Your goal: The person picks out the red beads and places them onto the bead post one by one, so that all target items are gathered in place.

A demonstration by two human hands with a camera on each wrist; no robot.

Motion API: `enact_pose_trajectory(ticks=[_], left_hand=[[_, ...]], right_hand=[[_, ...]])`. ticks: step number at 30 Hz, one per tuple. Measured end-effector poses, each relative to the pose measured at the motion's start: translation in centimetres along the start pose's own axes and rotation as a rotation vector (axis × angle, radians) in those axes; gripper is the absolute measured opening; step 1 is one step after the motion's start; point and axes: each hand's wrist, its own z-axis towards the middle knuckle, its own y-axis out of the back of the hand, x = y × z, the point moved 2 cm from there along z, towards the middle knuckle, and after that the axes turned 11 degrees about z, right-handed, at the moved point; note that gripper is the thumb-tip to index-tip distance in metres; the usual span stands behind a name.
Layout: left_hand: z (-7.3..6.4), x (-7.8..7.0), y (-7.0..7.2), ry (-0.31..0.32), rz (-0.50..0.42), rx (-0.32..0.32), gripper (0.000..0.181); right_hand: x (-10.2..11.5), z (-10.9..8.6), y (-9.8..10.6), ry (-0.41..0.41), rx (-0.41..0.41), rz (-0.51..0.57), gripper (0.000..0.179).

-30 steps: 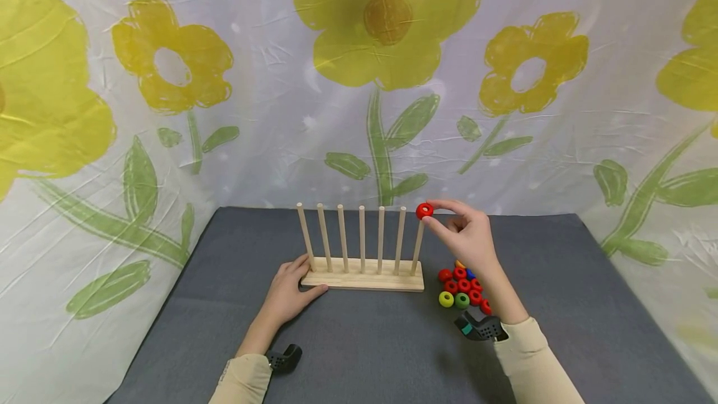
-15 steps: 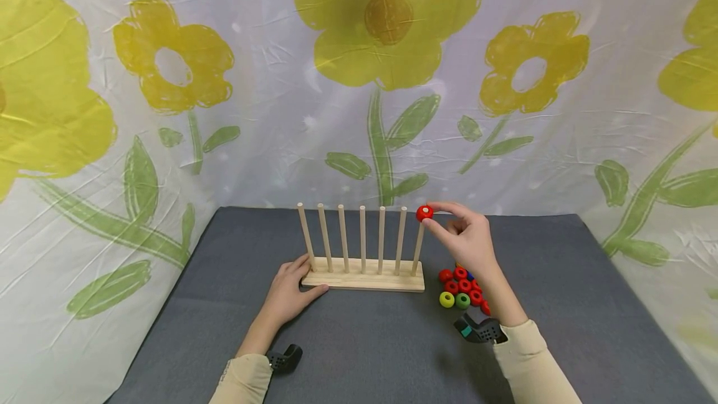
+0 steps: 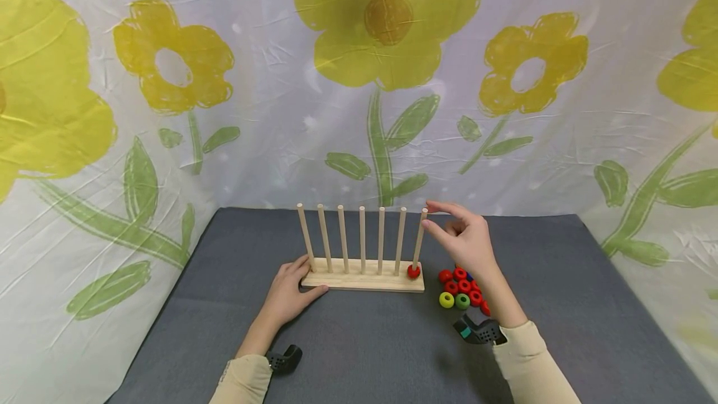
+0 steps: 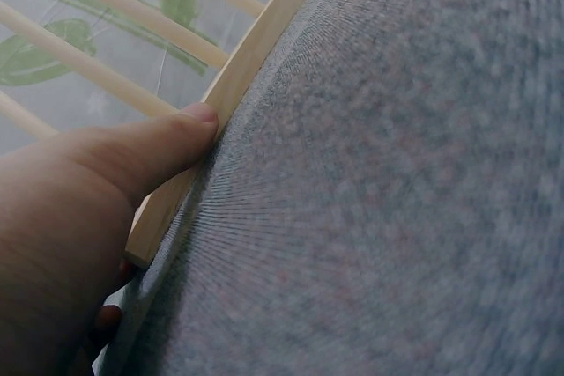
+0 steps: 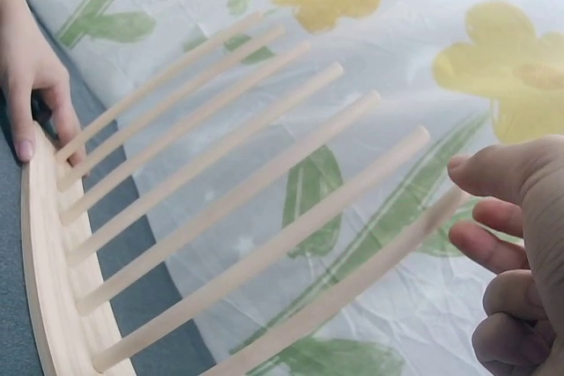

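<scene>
A pale wooden peg rack (image 3: 359, 281) stands on the table, its upright pegs in one row. My left hand (image 3: 288, 292) holds the base's left end, thumb along the front edge and fingers toward the back. At the foot of the rightmost peg sits a red bead (image 3: 413, 272), threaded on it. Beside that peg's top is my right hand (image 3: 471, 240), thumb and index finger parted with nothing held between them. In the right wrist view the other fingers of this right hand (image 5: 529, 244) curl loosely. The red bead is out of sight there.
Right of the rack lies a cluster of loose beads: several red beads (image 3: 463, 286), a yellow bead (image 3: 446, 300), a green bead (image 3: 462, 302). My right forearm hides part of it. A flowered cloth (image 3: 269, 142) hangs behind the dark table (image 3: 359, 348).
The red bead has gone from my right fingertips onto the rightmost peg and dropped to its base. My right thumb and finger have let go. My left hand stays in place.
</scene>
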Motion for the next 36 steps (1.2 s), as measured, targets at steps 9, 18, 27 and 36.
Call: enact_pose_trajectory(ticks=[9,18,27,36], left_hand=[[-0.1,-0.1,0.0,-0.005,-0.006,-0.005,0.079],[-0.2,0.0,0.0,-0.003,-0.008,-0.002,0.078],[0.0,-0.1,0.0,0.009,-0.005,0.01,0.079],[0.0,-0.1,0.0,0.011,-0.003,0.008,0.079]], right_hand=[[0.0,-0.1,0.1,-0.002,0.001,-0.002,0.031],[-0.1,-0.4,0.4,0.004,0.008,-0.036,0.028],[-0.4,-1.1,0.9,-0.012,0.002,-0.053,0.027],[-3.5,-2.6,2.2,-0.039,0.007,-0.09,0.03]])
